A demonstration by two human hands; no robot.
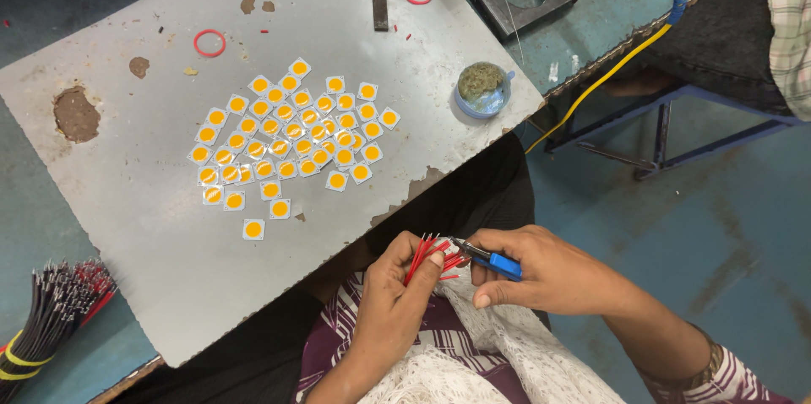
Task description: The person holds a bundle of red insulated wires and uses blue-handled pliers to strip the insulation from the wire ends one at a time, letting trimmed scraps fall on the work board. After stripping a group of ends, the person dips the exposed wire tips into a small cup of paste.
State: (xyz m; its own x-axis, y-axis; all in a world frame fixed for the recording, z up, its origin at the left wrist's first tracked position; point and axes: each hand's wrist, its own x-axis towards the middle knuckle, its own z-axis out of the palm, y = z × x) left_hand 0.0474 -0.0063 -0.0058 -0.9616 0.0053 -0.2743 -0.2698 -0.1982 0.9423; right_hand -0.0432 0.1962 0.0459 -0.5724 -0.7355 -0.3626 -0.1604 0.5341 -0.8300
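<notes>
Red wires (425, 254), blue-handled cutters (492, 261), white squares (288, 140) with orange centres (mid-board), grey board (152, 210), red rings (209, 43).

Bare forearms, right sleeve (718, 374) maroon with white stripes, white lace cloth (498, 353) over maroon striped garment

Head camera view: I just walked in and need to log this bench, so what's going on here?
A seated person holds a bunch of red wires in the left hand, and the right hand holds blue-handled pliers with the tip at the wire ends. On the grey table lie many square white LED chips with yellow centres, two red rubber bands, and a small blue tub. A bundle of black and red wires lies at the table's left.
</notes>
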